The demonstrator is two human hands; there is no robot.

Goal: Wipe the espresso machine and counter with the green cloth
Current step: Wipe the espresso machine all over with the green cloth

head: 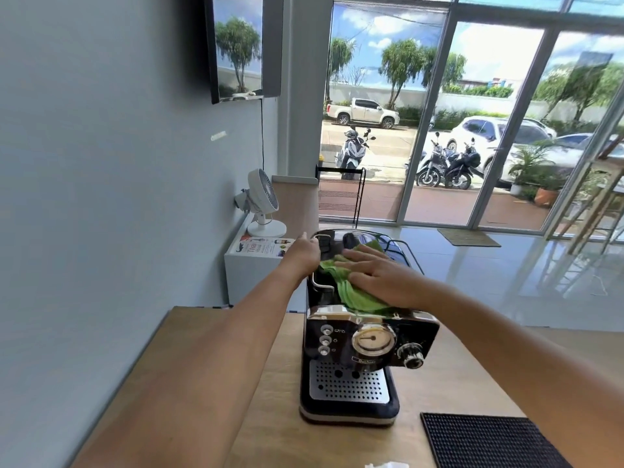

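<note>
Black ribbed mat [489,440] nearest, right corner of wooden tabletop [439,390]. Green cloth [358,297] lies rumpled atop espresso machine [364,342], which stands mid-tabletop. Right grip [381,275] pressed flat on cloth, fingers straight, slightly spread. Left grip [305,253] against machine's rear left corner; whether fingers curl round it, cannot tell. White fan [261,194] beyond, by wall.

One espresso machine [358,336], one green cloth [358,297]. Two hands: left hand [305,253], right hand [378,271]. Machine front: three buttons [326,340], one gauge [372,339], one knob [412,356]. One fan [265,197], one black mat [489,440].
</note>
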